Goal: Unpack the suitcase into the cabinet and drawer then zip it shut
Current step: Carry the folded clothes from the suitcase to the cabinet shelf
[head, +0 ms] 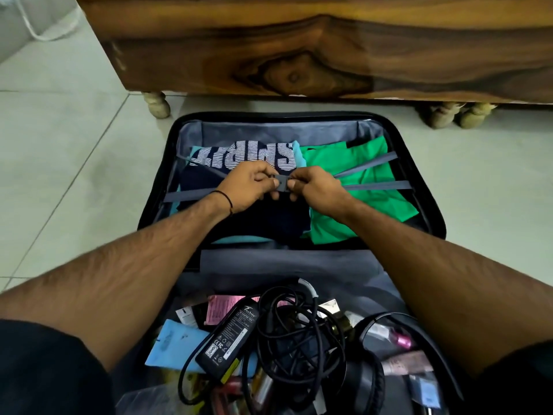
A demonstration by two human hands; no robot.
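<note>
Both forearms (143, 265) are bare and hairy, uncovered up to short dark sleeves at the upper arms. The left sleeve (45, 369) looks black or very dark navy; the right sleeve (520, 381) is equally dark, its fabric plain. A thin black cord bracelet (225, 196) circles the wrist just behind the left hand (251, 182).

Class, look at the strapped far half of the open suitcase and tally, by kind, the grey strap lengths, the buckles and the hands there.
Grey elastic strap lengths: 4
Dark grey plastic buckle: 1
Hands pinching it, left hand and right hand: 2
Total: 7
</note>
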